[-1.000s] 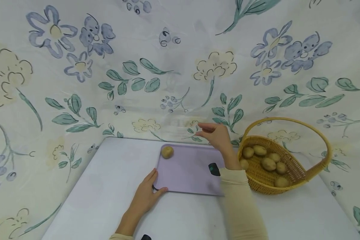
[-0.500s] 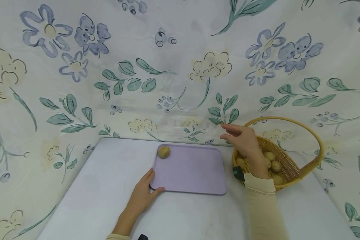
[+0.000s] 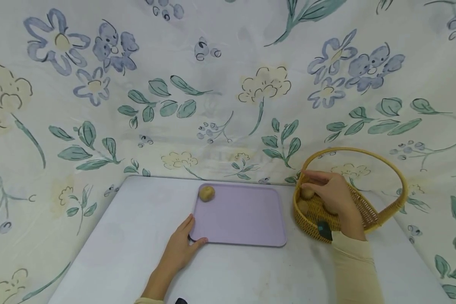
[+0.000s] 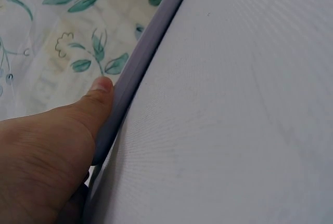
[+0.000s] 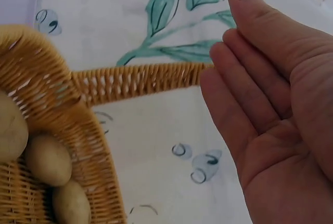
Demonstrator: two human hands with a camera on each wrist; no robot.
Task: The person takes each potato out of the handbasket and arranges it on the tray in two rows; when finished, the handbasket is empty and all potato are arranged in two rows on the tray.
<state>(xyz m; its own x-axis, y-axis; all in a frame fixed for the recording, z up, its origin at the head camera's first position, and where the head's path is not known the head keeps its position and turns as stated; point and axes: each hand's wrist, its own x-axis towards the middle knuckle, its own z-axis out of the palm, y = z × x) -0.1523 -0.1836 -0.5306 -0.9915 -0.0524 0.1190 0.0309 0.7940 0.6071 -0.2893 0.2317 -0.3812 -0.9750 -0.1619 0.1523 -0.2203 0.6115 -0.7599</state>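
At the near-left corner of a lilac tray rests my left hand, fingers straight along the left side and thumb at the front edge. In the left wrist view the thumb lies against the tray's rim. One potato sits in the tray's far-left corner. Over a wicker basket is my right hand, thumb and fingers apart, holding nothing visible. Potatoes lie in the basket, several hidden by that hand. The right wrist view shows potatoes beside the basket's wall.
The basket's tall arched handle rises above and behind my right hand. A white table bears tray and basket. Flower-patterned cloth hangs behind the table's far edge.
My right hand has moved right, from above the tray to the basket, and lowered toward the potatoes. The left hand stays at the tray corner. The view shifted slightly.
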